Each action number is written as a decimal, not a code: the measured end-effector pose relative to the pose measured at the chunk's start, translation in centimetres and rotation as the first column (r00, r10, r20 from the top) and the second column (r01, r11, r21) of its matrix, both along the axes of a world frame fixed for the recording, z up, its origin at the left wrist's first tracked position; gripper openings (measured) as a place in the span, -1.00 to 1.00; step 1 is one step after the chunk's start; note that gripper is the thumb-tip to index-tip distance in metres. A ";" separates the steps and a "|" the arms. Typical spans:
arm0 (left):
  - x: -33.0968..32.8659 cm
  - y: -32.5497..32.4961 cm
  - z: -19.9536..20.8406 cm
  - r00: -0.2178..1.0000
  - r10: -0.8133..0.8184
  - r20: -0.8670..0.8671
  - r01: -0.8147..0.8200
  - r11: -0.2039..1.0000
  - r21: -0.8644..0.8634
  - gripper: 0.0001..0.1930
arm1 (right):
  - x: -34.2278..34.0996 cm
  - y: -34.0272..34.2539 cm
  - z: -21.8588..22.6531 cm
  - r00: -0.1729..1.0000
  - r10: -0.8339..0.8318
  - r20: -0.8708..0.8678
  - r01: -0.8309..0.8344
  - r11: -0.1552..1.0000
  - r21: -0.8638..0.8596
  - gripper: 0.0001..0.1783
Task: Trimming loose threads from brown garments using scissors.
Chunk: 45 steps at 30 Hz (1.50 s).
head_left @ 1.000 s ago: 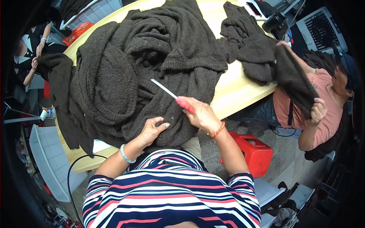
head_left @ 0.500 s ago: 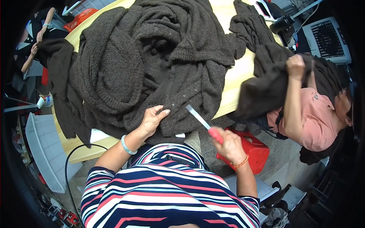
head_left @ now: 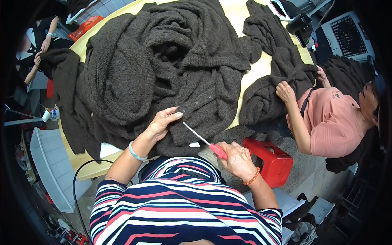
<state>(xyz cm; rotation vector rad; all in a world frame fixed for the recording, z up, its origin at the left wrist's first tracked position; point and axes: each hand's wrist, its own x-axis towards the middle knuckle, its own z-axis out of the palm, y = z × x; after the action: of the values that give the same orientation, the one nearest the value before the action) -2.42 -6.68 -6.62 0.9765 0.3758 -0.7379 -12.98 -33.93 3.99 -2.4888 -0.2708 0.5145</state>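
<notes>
A large dark brown knitted garment [head_left: 118, 77] lies heaped and folded on the table in front of me. My left hand [head_left: 163, 122] rests at its near edge, thumb and fingers pinching a bit of the knit. A red-handled tool with a thin flat metal blade [head_left: 196, 132] is in my right hand [head_left: 237, 161], its fingers wrapped round the handle. The blade points up and left, its tip just short of my left thumb. I cannot make out whether the tip touches the knit.
The yellow table [head_left: 249, 92] shows between heaps. To the right a person in a pink shirt [head_left: 332, 134] handles another brown knit [head_left: 265, 98]. At far left another person's hands [head_left: 43, 49] hold brown knit. A red stool [head_left: 275, 165] stands right of me; a laptop [head_left: 347, 36] lies beyond.
My right hand has moved left and slightly down, bringing the blade tip towards my left thumb. On the right, the other person's hands have come down with their knit.
</notes>
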 end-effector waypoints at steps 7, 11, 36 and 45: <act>1.1 -1.4 -1.3 0.975 -0.119 0.188 0.076 0.972 0.221 -0.86 | 1.7 0.0 -0.2 0.999 -0.040 0.006 0.040 0.992 -0.123 -0.79; 0.1 -1.1 -1.8 0.937 -0.151 0.314 0.026 0.930 0.368 -0.94 | 2.0 0.2 0.4 0.996 0.054 -0.073 -0.059 0.996 -0.071 -0.78; 7.6 -4.7 -3.0 0.933 -0.336 0.124 0.284 0.905 0.316 -0.81 | 2.4 -3.2 -3.1 0.993 -0.057 0.099 0.040 0.986 0.165 -0.78; 5.7 -4.9 -4.0 0.926 -0.255 0.278 0.139 0.916 0.375 -0.92 | 2.1 -3.4 -1.9 0.989 -0.073 -0.126 0.070 0.997 -0.030 -0.84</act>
<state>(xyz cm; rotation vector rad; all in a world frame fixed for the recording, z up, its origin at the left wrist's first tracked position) 3.25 -11.61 -10.67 1.4685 0.1193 -0.6916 -10.86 -37.30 2.07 -2.4678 -0.1252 0.6477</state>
